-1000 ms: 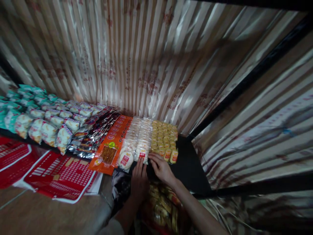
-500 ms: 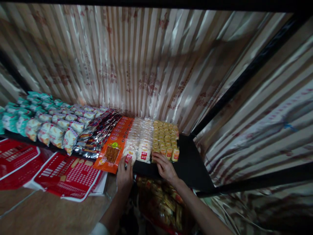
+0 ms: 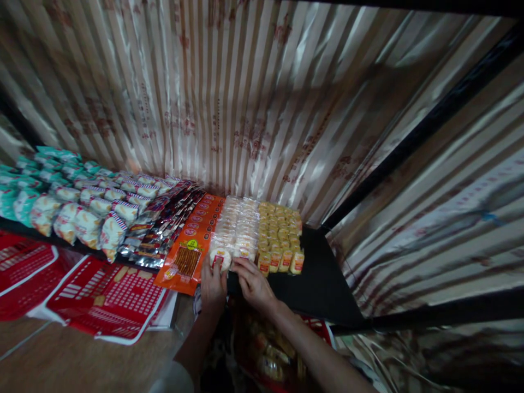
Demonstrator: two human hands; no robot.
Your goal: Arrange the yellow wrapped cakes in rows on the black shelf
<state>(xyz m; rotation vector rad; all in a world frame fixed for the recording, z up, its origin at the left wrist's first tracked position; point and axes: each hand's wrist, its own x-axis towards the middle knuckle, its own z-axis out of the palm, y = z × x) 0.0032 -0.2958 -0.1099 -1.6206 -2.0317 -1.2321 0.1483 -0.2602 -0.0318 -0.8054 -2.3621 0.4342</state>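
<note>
Right of the orange bag (image 3: 199, 233), 2 cracker rows (image 3: 244, 232) are touched in front by left hand (image 3: 213, 290) and right hand (image 3: 256, 285), apparently for steadying, though finger closure cannot be told.

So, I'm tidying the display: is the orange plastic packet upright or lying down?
Lying down: the orange plastic packet shows its printed face, near end jutting past the front edge of the black shelf.

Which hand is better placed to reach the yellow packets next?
Probably the right hand: it is at the right white row, beside the yellow packets; the left hand is farther away, at the left white row.
</note>
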